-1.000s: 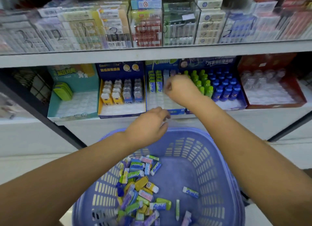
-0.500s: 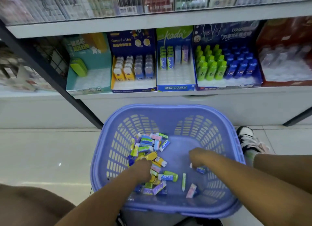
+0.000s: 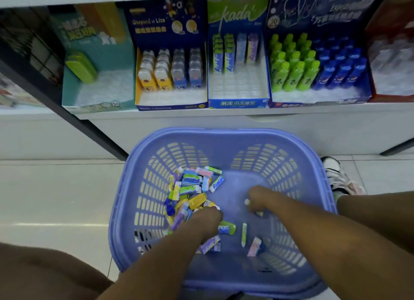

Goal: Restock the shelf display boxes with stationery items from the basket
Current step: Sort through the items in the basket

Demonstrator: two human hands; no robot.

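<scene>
Now both are down in the basket [image 3: 224,133], where the erasers [image 3: 190,183] lie heaped. My left grip [image 3: 208,217] reaches among them, hold unclear; my right grip [image 3: 257,201] curls round an eraser [image 3: 246,202], likely for the half-empty kada box [image 3: 237,103].

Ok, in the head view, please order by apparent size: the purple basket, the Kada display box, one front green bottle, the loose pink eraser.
1. purple basket
2. Kada display box
3. green bottle and pink eraser: nearly alike; the eraser lies nearer the camera, so I do not rank them.
</scene>
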